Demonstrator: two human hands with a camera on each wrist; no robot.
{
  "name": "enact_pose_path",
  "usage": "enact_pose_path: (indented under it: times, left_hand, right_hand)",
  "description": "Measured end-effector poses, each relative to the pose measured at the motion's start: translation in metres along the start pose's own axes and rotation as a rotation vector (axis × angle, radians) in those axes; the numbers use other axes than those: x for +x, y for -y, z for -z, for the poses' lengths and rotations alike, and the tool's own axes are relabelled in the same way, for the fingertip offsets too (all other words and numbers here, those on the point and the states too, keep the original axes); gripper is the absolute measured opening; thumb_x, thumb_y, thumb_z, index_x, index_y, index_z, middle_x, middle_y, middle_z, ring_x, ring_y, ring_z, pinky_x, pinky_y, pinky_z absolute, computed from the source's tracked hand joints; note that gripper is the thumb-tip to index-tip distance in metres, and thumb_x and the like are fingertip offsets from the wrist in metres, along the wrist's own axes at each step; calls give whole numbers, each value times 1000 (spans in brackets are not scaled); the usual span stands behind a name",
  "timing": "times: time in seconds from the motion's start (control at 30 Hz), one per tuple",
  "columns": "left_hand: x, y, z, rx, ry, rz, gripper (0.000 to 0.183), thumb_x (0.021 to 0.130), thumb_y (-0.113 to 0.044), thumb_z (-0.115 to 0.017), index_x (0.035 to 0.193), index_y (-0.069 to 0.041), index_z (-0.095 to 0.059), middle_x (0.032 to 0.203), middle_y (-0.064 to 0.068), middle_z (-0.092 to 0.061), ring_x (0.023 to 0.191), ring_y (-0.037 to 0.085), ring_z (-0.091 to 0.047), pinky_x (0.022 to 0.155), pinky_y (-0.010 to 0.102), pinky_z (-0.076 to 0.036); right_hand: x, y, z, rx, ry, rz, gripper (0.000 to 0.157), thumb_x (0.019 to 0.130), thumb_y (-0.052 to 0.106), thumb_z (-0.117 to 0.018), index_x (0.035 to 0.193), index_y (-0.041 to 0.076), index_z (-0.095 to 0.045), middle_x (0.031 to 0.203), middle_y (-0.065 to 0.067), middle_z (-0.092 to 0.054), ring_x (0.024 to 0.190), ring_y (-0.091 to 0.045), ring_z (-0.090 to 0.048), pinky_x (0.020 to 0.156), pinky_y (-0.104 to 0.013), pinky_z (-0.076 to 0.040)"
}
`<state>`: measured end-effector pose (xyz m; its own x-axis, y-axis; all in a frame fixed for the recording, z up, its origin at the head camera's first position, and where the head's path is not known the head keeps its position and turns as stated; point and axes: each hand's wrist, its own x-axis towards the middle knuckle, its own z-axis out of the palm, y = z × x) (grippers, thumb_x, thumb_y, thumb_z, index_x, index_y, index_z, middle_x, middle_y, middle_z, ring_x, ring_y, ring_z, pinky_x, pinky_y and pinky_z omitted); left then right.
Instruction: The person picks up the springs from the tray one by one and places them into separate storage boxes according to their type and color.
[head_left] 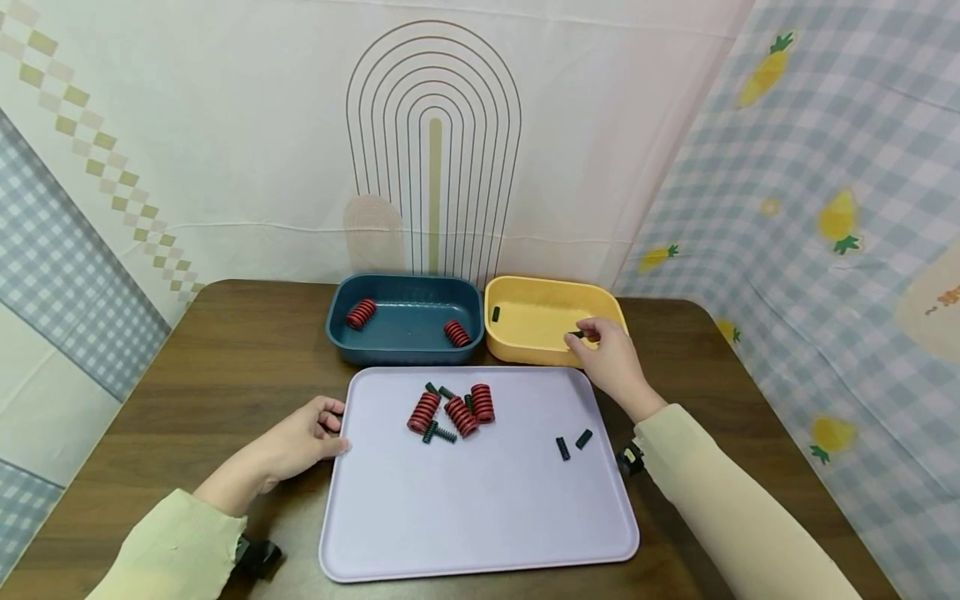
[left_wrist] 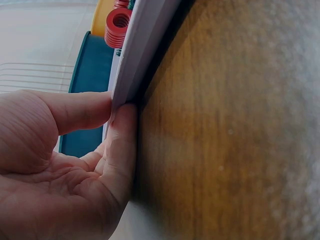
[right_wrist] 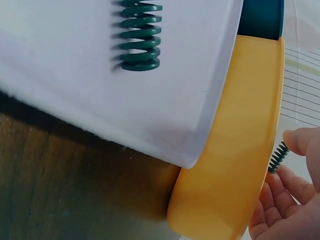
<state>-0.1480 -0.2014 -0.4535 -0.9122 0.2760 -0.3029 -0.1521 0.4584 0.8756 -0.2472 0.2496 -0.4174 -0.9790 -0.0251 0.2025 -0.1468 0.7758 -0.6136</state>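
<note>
We pinch a small dark-green coil spring (right_wrist: pixel 279 157), tilted, in the right hand (head_left: pixel 618 363), while a pale lilac rectangular tray (head_left: pixel 480 508) stretches rightward from the left hand (head_left: pixel 300 439), which grips it at the side.

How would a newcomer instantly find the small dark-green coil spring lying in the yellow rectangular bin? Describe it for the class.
Beyond the pale lilac rectangular tray on the brown wooden table stands the yellow rectangular bin. The small dark-green coil spring lies near the bin's left end. It alone visibly rests inside; the similar green spring nearby is pinched in the person's right hand.
</note>
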Motion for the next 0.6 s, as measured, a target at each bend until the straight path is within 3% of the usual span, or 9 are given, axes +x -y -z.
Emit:
enact_pose_path:
  times: [0.6]
  left_hand:
    - [0,1,-1,-8,-6,-11,54,88,-6,-68,130,6,-37,104,15,-45,83,23,-49,66,29,-43]
  right_hand:
    - [1,-1,1,-8,-1,0,44,93,29,-66,123,-3,-59,115,-18,-59,106,-33,-54,91,-47,-44]
